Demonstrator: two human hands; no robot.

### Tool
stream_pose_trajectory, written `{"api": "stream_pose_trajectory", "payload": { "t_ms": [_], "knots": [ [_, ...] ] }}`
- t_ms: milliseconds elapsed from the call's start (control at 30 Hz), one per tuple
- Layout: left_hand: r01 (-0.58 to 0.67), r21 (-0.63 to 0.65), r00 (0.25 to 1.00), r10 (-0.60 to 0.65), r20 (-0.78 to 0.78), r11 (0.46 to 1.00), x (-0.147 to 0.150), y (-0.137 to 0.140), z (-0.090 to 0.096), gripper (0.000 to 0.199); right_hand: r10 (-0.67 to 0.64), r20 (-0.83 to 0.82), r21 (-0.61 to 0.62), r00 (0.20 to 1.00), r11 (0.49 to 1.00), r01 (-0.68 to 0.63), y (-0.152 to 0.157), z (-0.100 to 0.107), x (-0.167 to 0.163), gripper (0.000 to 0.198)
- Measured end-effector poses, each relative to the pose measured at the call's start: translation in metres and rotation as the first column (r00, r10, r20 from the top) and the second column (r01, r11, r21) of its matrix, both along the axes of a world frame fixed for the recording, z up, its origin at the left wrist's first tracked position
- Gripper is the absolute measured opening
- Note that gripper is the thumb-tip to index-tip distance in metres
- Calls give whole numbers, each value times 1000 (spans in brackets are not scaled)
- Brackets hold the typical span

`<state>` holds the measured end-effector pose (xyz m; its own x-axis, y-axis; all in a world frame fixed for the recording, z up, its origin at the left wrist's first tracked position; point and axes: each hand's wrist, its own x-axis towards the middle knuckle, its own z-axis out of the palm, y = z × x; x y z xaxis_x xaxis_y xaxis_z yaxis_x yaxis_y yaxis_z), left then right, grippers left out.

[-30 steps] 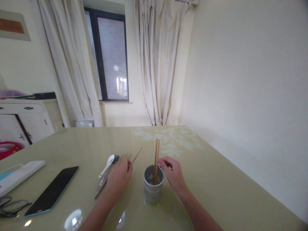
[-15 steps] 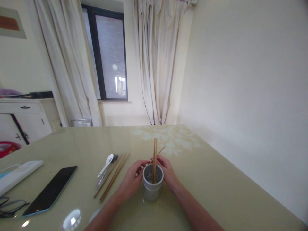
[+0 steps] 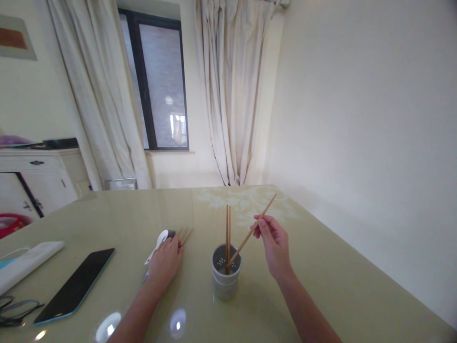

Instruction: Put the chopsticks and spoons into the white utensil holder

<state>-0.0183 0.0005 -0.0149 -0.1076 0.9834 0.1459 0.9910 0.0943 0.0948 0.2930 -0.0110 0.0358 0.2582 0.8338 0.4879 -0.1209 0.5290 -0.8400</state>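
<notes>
A grey cylindrical utensil holder with a hole-pierced bottom stands upright on the table, with two wooden chopsticks standing in it. To its right, my right hand is closed, pinching one wooden chopstick near its upper part. That chopstick slants, its lower end inside the holder. My left hand lies over loose wooden chopsticks on the table, left of the holder. Its fingers curl down onto them and the fingertips are hidden, so I cannot tell its grip. Beside it is a white spoon, partly covered.
A black tablet-like device lies on the left, with eyeglasses and a long white object near it. The table has a glossy top and meets a plain wall on the right. Curtains and a window are behind.
My left hand has left the holder and moved left onto the loose chopsticks. My right hand has moved right and up, holding a chopstick that now slants into the holder.
</notes>
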Motion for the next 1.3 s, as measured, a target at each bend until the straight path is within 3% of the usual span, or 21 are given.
{"api": "stream_pose_trajectory", "payload": {
  "t_ms": [167,367,500,567,733,833,967,1033,1100,1200,1300],
  "knots": [
    [11,-50,1000,-11,1,999,4,0,7,31,136,220,-82,966,989,-121,-7,-12,-21,41],
    [39,-72,999,-39,-5,997,4,-3,9,27,66,364,-133,929,991,-18,-6,-24,-27,49],
    [10,-88,1000,-10,4,996,11,-7,10,31,90,317,-204,944,979,-25,4,-37,-30,59],
    [54,-69,998,-52,21,996,23,-10,11,31,143,284,-260,948,963,-67,11,-46,-32,63],
    [191,-36,974,-185,133,981,65,-17,14,33,355,152,-415,923,870,-266,20,-60,-42,61],
    [286,8,919,-277,279,958,78,-20,12,28,419,31,-423,907,828,-368,19,-58,-46,57],
    [389,88,830,-390,399,917,78,-22,9,28,423,-17,-385,906,833,-397,16,-53,-49,54],
    [431,123,824,-445,350,894,72,-20,11,31,358,-33,-354,933,869,-346,17,-51,-47,51],
    [408,159,858,-437,270,899,62,-17,14,34,199,-65,-300,978,931,-210,20,-48,-40,49],
    [237,178,957,-262,129,955,40,-9,15,41,-104,-120,-199,987,977,78,27,-39,-17,47],
    [66,145,998,-63,-23,987,18,-3,8,33,-293,-231,-101,928,956,276,30,-24,12,46]
  ]
}}
